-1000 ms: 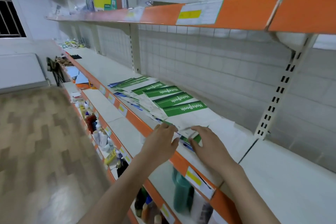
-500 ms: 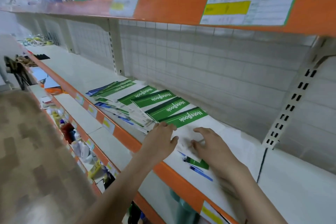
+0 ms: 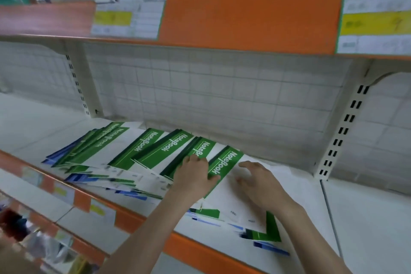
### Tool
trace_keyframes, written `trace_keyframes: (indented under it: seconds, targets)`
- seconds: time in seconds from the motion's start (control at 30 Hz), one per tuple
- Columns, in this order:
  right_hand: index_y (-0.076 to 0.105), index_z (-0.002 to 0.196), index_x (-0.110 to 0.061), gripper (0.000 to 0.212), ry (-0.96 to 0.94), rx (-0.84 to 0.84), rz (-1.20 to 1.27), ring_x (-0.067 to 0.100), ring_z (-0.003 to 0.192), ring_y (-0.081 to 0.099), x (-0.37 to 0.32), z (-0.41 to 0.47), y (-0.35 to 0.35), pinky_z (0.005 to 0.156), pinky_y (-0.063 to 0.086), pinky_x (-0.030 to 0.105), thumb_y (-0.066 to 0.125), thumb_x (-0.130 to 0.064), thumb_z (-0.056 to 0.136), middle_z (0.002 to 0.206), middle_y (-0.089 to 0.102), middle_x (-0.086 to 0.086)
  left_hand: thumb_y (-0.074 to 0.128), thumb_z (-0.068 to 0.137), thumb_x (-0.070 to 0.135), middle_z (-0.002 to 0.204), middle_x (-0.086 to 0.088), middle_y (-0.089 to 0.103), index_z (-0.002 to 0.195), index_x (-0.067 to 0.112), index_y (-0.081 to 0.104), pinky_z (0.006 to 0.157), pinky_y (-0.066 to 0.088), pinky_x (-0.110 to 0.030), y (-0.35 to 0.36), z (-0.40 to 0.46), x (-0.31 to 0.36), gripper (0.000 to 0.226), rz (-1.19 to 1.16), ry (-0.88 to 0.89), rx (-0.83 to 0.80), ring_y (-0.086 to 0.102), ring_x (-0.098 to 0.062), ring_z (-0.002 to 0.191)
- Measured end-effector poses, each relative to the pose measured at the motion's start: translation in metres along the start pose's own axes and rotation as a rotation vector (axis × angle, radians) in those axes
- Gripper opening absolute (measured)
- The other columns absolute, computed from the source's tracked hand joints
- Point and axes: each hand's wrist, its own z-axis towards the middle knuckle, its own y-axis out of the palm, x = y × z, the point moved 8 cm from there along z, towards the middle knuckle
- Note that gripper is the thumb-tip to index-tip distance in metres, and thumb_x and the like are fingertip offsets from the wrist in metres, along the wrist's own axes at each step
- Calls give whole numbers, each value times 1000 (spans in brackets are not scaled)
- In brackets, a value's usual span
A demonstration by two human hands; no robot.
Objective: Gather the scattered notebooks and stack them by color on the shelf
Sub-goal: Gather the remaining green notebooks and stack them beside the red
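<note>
The green notebook (image 3: 224, 165) I want lies flat on the white shelf (image 3: 367, 218), at the right end of a messy row. Its green stripe points up toward 1 o'clock. More green notebooks (image 3: 155, 151) fan out from it toward 9 o'clock, each one partly on top of the next. Blue notebooks (image 3: 55, 158) peek out at the far left end, and blue edges (image 3: 270, 248) stick out from under the pile near the front, at 5 o'clock.

My left hand (image 3: 193, 176) rests on the left edge of that notebook. The fingers lie fairly straight and flat, and the thumb touches the green stripe. I think it is pressing, not grabbing. My right hand (image 3: 260, 182) sits on the white cover at 3 o'clock from the stripe, with its fingers spread and a little bent. I cannot tell if it has hold of an edge.

To do this well, I would push both hands toward each other so the green covers slide into one neat pile. I would go slowly, because thin covers can bend. The blue ones underneath could get dragged along, so I should lift the green ones off them first. Behind it all is a tiled wall (image 3: 222, 95), and above is an orange shelf edge (image 3: 244, 22).
</note>
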Motion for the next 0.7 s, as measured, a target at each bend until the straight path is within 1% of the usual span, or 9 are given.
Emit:
trace_keyframes:
  seconds: [0.1, 0.2, 0.33, 0.4, 0.43, 0.5, 0.57, 0.63, 0.7]
  targets:
    - [58, 121, -22, 31, 57, 41, 13, 19, 111, 52, 2, 3, 4, 68, 26, 16, 53, -23, 91, 117, 61, -1, 48, 82, 70, 134, -15, 44, 121, 7, 50, 99, 41, -44, 9, 8, -2, 74, 116, 5, -96, 37, -33, 127]
    - [59, 120, -16, 29, 125, 57, 8, 20, 111, 53, 7, 4, 11, 72, 32, 21, 52, -24, 93, 116, 60, 1, 53, 80, 69, 141, -18, 38, 124, 5, 48, 101, 39, -44, 15, 14, 2, 78, 119, 24, -138, 32, -35, 132]
    - [50, 133, -15, 40, 203, 42, 5, 22, 119, 51, 9, 0, 21, 94, 38, 27, 50, -23, 94, 131, 54, 5, 57, 81, 64, 142, -23, 36, 121, 4, 49, 104, 36, -43, 19, 18, 4, 73, 81, 33, -159, 31, -38, 133]
    - [45, 137, -18, 43, 233, 36, -46, 23, 122, 49, 9, -2, 26, 105, 34, 35, 48, -25, 95, 136, 51, 4, 59, 80, 64, 143, -23, 36, 128, 2, 44, 105, 37, -42, 21, 19, 3, 80, 37, 40, -157, 32, -38, 133]
    - [44, 138, -19, 44, 250, 27, -81, 23, 125, 47, 9, -3, 28, 110, 28, 41, 47, -26, 95, 139, 48, 2, 62, 79, 62, 141, -22, 38, 132, 1, 40, 103, 40, -41, 22, 19, 3, 84, -6, 45, -152, 36, -36, 132]
    - [42, 137, -20, 43, 268, 21, -127, 21, 131, 40, 8, -6, 31, 115, 14, 48, 45, -25, 95, 142, 44, -1, 68, 77, 57, 132, -16, 51, 132, 2, 35, 89, 49, -36, 22, 17, 4, 85, -125, 53, -129, 52, -29, 119]
    - [43, 135, -21, 39, 255, 43, -178, 15, 133, 36, 4, -8, 32, 116, 5, 49, 43, -29, 96, 140, 44, -4, 72, 77, 49, 118, -9, 60, 126, 6, 36, 75, 52, -33, 18, 16, 5, 75, -238, 65, -89, 62, -24, 101]
    - [44, 133, -22, 40, 213, 75, -213, 11, 135, 33, -2, -9, 33, 117, 2, 47, 42, -37, 96, 140, 43, -8, 71, 82, 39, 107, -7, 62, 125, 6, 37, 69, 50, -29, 15, 17, 3, 64, -335, 64, -44, 61, -18, 84]
    - [42, 136, -24, 47, 139, 119, -205, 10, 139, 26, -10, -10, 33, 118, 1, 41, 39, -49, 95, 144, 38, -9, 63, 90, 26, 97, -2, 60, 127, 6, 40, 62, 46, -23, 13, 22, -4, 48, -468, 34, -24, 55, -9, 70]
